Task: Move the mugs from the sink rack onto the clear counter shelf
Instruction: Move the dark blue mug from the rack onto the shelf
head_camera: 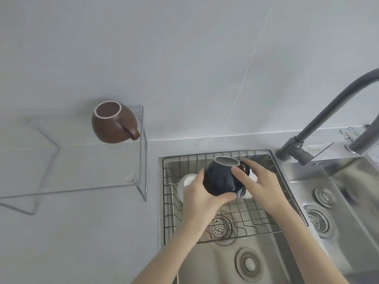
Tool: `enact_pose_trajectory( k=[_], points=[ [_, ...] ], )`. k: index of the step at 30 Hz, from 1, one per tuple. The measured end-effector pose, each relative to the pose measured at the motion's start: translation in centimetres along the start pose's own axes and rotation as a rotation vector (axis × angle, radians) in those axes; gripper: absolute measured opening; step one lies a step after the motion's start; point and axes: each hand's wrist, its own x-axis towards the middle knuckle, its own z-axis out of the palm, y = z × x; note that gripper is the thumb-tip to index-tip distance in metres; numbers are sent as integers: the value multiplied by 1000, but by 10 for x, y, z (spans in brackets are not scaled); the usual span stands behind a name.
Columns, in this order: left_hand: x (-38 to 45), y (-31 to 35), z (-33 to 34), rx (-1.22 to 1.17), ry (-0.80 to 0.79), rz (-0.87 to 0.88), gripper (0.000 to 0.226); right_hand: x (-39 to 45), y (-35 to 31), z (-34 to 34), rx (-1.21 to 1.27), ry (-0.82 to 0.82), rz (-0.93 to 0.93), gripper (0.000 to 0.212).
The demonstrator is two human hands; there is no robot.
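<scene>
Left hand [202,196] cups the black mug [222,177] over the sink rack [264,222]; the right hand [260,181], fingers spread, seems to touch it. Brown mug [112,124] sits on the clear shelf [141,160].

One mug [113,121] on the shelf [141,152] left of the sink [266,253], rack [235,214] in the sink

- Single head-worn wide-angle view, looking forward and steeply down, close over the stainless steel sink basin [256,253].
- Grey wall filling the top, beyond the basin.
- Clear acrylic counter shelf [131,181] left of the basin; forearms entering from the bottom edge.
</scene>
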Motion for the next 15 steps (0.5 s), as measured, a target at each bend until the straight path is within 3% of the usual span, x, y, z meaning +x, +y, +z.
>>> enact_pose_trajectory(
  k=[4, 8, 11, 15],
  points=[
    [-12, 18, -77, -44, 178, 134, 60, 2, -71, 26, 63, -28, -215, 65],
    [-20, 11, -148, -40, 314, 197, 74, 2, -131, 74, 105, -92, -369, 46],
    [-18, -3, -178, -28, 332, 182, 77, 0, -147, 105, 95, -106, -397, 52],
    [-10, -25, -220, 2, 283, 156, 89, -5, -160, 145, 126, -82, -388, 43]
  ],
)
